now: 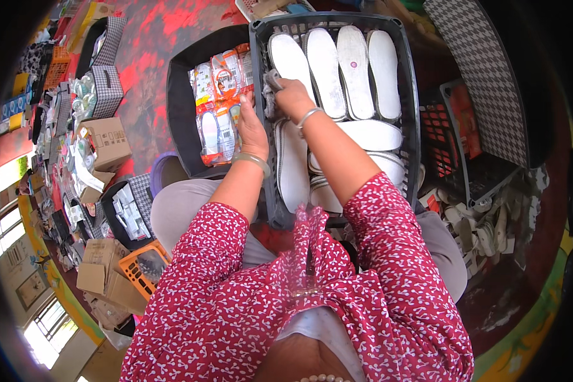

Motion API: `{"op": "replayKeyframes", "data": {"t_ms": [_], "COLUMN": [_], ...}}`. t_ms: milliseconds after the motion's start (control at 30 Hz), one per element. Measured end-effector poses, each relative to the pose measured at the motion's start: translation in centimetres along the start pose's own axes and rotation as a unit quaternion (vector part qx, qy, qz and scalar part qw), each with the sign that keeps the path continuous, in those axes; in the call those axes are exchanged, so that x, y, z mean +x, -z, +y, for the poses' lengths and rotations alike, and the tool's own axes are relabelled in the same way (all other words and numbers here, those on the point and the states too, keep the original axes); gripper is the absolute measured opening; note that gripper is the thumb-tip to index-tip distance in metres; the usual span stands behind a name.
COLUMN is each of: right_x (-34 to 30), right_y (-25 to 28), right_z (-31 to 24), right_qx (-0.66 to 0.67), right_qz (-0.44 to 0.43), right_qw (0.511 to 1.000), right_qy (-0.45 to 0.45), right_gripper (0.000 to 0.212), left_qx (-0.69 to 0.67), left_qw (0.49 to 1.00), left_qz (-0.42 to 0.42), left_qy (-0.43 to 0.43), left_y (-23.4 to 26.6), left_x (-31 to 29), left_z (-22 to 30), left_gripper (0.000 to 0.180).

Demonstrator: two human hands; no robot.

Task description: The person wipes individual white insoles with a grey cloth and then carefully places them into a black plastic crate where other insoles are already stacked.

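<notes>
In front of me stands a dark plastic crate (410, 70) holding several pale, sole-shaped pieces, which look like shoes or insoles with their white faces up. One white sole (355, 73) bears a small round mark. My right hand (293, 100) reaches into the crate's left side, its fingers closed on a grey, soft-looking piece (271, 89) whose kind I cannot make out. My left hand (253, 130) is at the crate's left wall, fingers stretched out and nothing visible in them. Beside it, a black fabric box (180, 95) contains packaged insoles (218, 130) in clear and orange wrapping.
To the right are a houndstooth-patterned box (490, 70), another dark crate (468, 172) and a heap of shoes (487, 229). Cardboard boxes (105, 143), an orange crate (134, 274) and a bin of white packets (128, 213) line the left. The floor (153, 38) is red and grey.
</notes>
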State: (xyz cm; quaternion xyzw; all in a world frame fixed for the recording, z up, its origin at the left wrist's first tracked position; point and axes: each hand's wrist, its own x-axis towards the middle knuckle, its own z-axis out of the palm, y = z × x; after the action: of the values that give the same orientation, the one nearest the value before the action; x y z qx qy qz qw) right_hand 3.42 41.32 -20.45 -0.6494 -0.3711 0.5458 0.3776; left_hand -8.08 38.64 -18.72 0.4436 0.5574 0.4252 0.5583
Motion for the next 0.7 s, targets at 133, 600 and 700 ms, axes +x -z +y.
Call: {"op": "replayKeyframes", "data": {"t_ms": [133,600,700], "right_x": [-3.8,-17.5,-16.8], "right_y": [1.8,-2.7,-2.3], "right_z": [-1.1,3.6,3.5], "right_qx": [0.313,-0.191,0.229], "right_qz": [-0.005,-0.209,-0.082], "right_qw": [0.947,0.959,0.952], "right_qy": [-0.072,0.025,-0.188], "right_gripper": [0.026,0.021,0.022], "left_qx": [-0.034,-0.077,-0.106], "left_qw": [0.999,0.974,0.968], "left_qz": [-0.007,-0.042,-0.031], "left_qy": [0.009,0.207,0.226], "left_y": [1.3,5.2,6.5], "left_x": [0.6,-4.2,-5.7], "left_z": [-1.4,-2.5,-2.7], "left_gripper": [0.077,0.081,0.081]}}
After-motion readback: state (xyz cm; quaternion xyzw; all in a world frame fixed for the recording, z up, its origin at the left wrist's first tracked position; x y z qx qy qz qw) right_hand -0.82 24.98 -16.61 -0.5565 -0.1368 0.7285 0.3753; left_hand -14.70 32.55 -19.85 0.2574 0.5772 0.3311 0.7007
